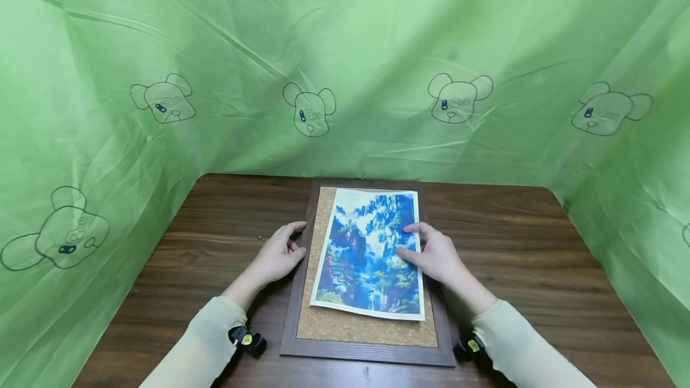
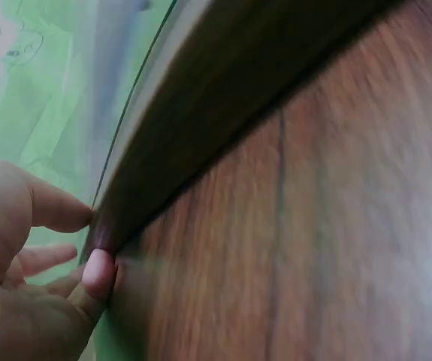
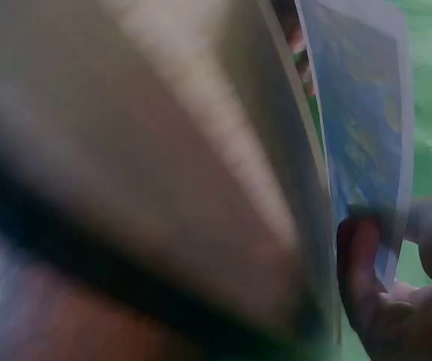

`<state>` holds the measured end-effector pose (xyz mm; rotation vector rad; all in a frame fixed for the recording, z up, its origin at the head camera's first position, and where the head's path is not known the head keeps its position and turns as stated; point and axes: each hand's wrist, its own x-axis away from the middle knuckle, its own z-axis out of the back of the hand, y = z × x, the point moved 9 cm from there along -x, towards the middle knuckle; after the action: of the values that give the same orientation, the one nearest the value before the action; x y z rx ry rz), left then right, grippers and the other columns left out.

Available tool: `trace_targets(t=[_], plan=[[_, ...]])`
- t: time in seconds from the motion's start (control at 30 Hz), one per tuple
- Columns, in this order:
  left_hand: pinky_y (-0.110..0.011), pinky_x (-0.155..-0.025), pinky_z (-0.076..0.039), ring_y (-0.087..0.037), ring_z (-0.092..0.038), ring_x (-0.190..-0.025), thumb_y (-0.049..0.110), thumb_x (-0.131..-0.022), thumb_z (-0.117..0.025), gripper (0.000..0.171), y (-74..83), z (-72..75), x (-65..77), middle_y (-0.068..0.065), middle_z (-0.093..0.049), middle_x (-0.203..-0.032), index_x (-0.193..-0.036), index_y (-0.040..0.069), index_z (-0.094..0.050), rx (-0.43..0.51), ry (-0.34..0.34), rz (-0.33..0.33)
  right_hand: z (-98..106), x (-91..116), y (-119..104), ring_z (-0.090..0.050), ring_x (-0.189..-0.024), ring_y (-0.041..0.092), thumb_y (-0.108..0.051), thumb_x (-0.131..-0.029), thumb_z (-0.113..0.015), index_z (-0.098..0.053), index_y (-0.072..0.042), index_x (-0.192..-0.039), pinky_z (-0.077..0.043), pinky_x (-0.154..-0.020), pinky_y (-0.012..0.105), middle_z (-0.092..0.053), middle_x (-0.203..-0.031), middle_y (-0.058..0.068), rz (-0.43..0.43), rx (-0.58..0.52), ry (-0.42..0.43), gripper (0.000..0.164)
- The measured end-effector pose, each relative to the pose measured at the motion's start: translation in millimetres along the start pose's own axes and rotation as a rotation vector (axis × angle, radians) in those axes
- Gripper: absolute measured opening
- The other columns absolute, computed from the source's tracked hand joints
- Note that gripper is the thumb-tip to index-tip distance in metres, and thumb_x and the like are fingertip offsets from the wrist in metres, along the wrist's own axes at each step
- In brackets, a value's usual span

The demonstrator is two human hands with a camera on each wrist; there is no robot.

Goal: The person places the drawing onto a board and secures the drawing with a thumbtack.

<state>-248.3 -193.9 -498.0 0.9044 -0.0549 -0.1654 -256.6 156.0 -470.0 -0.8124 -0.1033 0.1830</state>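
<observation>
A framed corkboard (image 1: 366,334) lies on the table, its dark wooden frame around a tan cork face. Over the cork is a blue landscape print (image 1: 366,250) with a white border, slightly tilted, its lower edge bowed up. My left hand (image 1: 280,253) grips the frame's left side; the left wrist view has thumb and fingertip (image 2: 99,272) at the frame edge (image 2: 148,128). On the print's right side, my right hand (image 1: 433,253) holds the sheet, thumb and index finger on its face. In the right wrist view the print (image 3: 358,113) stands off the blurred board.
The brown wood-grain table (image 1: 517,244) extends on both sides of the board. A green curtain (image 1: 366,64) with bear-head outlines encloses the back and sides. Dark wrist cameras (image 1: 250,342) hang at both sleeves, near the frame's lower corners.
</observation>
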Motion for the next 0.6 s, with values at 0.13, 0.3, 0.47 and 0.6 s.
trace_targets(t=[0.13,0.3,0.47,0.6], plan=[[-0.027,-0.073,-0.051,-0.016,-0.063,-0.089,0.001,-0.098,-0.073,0.058,-3.0,2.2,2.8,-0.019,-0.063,-0.134,-0.154,0.002,-0.057,0.021,-0.005,-0.022,-11.3,0.1,5.1,-0.064,-0.068,0.025,-0.033,-0.096,-0.087,-0.059,-0.007,-0.15,-0.055,-0.077,0.048,-0.072,-0.091,0.012,0.052,0.111,-0.08,0.067],[-0.026,-0.074,-0.051,-0.016,-0.062,-0.089,0.001,-0.099,-0.073,0.057,-4.9,1.0,2.9,-0.018,-0.063,-0.133,-0.154,0.003,-0.058,0.029,-0.01,-0.032,-17.4,-2.1,0.4,-0.062,-0.133,0.046,-0.036,-0.092,-0.091,-0.052,-0.003,-0.157,-0.052,-0.106,0.064,-0.063,-0.147,0.026,0.152,0.178,-0.162,0.082],[-0.026,-0.074,-0.052,-0.016,-0.063,-0.09,0.001,-0.099,-0.073,0.058,-2.9,1.5,2.3,-0.02,-0.062,-0.138,-0.155,0.002,-0.058,0.02,-0.008,-0.049,-20.2,-5.1,-2.2,-0.055,-0.143,0.047,-0.039,-0.09,-0.092,-0.048,-0.001,-0.16,-0.049,-0.112,0.064,-0.057,-0.155,0.026,0.173,0.231,-0.226,0.091],[-0.027,-0.075,-0.052,-0.016,-0.063,-0.091,0.001,-0.1,-0.073,0.058,-2.4,1.6,1.6,-0.021,-0.061,-0.141,-0.156,0.001,-0.057,0.018,-0.011,-0.057,-21.9,-7.5,0.1,-0.051,-0.147,0.047,-0.042,-0.088,-0.094,-0.044,-0.002,-0.163,-0.047,-0.114,0.063,-0.052,-0.16,0.027,0.16,0.222,-0.26,0.099]])
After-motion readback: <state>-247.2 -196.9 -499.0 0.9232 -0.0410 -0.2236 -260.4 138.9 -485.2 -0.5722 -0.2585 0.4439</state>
